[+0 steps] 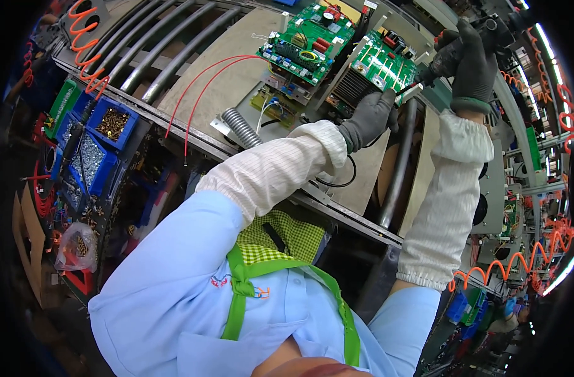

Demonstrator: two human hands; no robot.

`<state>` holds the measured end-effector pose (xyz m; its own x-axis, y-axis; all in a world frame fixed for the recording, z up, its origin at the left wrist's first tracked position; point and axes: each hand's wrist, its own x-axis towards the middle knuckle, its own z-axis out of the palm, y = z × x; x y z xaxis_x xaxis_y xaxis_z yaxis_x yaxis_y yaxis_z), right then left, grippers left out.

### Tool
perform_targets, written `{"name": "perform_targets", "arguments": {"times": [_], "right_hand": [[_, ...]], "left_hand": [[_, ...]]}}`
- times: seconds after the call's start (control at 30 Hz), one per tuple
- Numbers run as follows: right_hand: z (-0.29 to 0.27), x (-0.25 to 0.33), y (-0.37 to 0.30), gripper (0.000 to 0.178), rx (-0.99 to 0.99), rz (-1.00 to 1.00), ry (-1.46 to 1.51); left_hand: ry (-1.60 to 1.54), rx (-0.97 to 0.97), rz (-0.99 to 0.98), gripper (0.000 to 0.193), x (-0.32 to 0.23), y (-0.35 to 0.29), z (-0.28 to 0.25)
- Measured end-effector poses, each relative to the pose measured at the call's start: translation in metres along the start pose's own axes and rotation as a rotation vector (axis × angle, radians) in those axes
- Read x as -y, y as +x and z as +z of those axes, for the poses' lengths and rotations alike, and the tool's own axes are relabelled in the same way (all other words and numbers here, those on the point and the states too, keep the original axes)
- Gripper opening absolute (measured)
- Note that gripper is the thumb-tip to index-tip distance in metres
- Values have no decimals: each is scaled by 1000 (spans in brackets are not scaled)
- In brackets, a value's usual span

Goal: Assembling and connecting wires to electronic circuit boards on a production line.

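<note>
My right hand (474,72), in a dark grey glove, is wrapped round a black power screwdriver (443,61). The tool lies roughly sideways, its thin bit running left to the edge of an upright plate. By the bit's tip, my left hand (370,119), gloved alike, has its fingers drawn together; what they pinch is hidden. Just beyond that hand stands a green circuit board (382,63) over a black finned heat sink (353,85). To its left sits a second green circuit board (306,44), raised on a metal frame and crowded with parts.
A coiled metal hose (241,127) and two red wires (202,85) lie left of the boards. Steel rollers (167,60) run along the line. Blue bins (112,123) of screws stand at left. Orange coiled air hoses (89,38) hang at both sides.
</note>
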<state>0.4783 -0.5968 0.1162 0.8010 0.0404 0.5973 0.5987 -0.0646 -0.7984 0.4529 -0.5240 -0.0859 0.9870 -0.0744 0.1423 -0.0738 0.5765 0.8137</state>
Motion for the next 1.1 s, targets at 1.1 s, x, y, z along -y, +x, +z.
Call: {"name": "perform_targets", "arguments": {"times": [1.1], "right_hand": [[27, 45, -42, 33, -127, -172, 186]], "left_hand": [[-678, -210, -294, 35, -77, -59, -63]]}}
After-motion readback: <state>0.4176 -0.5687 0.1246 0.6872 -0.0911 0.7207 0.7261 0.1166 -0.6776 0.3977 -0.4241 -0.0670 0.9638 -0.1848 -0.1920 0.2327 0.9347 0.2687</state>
